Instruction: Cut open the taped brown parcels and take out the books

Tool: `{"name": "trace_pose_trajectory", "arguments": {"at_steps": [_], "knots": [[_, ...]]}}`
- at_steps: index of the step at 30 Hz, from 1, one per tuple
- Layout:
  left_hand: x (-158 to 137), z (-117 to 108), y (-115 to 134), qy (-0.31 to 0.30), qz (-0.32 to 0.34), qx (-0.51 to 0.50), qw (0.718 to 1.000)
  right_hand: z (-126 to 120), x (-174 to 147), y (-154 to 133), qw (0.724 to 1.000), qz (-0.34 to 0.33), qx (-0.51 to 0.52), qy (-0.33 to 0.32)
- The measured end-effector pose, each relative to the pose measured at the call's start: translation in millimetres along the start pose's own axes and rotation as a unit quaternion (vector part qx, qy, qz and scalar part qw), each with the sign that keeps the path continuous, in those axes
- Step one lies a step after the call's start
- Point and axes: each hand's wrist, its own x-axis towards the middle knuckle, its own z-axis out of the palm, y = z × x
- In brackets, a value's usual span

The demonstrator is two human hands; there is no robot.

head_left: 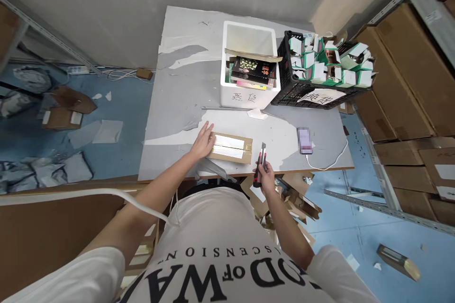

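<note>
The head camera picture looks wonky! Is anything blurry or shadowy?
All in the head view: shelf frame slants at the side, probably from a wide lens; the phone screen is blurred into little squares; a dark patch on the wall may be shadow; the left hand and box cutter look fairly sharp.

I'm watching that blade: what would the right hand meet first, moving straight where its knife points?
Probably the white box, perhaps brushing the paper scrap first; how high the knife sits is unclear.

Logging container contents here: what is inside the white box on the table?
The white box shows a black printed item above pink and yellow edges; anything deeper is covered.
</note>
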Motion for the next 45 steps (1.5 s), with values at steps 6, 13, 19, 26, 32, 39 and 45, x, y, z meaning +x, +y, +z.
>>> {"name": "trace_pose_trajectory", "arguments": {"at_steps": [6, 13, 19, 26, 32, 39, 45], "knots": [[19, 4, -34, -0.028, -0.165, -0.189, 0.968, 29, -9, 22, 0.996, 0.039, 0.085, -0.008], [6, -5, -19, -0.012, -0.243, -0.307, 0.920, 21, 27, 4, 0.997, -0.002, 0.071, -0.027], [-50, 6, 9, 0.059, -0.320, -0.416, 0.849, 40, 99, -55, 0.995, -0.038, 0.007, -0.088], [-87, 43, 36, 0.118, -0.394, -0.467, 0.782, 86, 149, -80, 0.985, 0.017, -0.055, -0.160], [-93, 51, 30, 0.092, -0.367, -0.395, 0.837, 92, 148, -64, 0.988, -0.018, -0.065, -0.143], [-54, 28, 15, 0.054, -0.277, -0.306, 0.909, 56, 90, -42, 0.996, -0.053, -0.023, -0.071], [35, 10, 10, 0.024, -0.159, -0.227, 0.961, 23, 9, -3, 0.996, 0.045, 0.063, -0.055]]}}
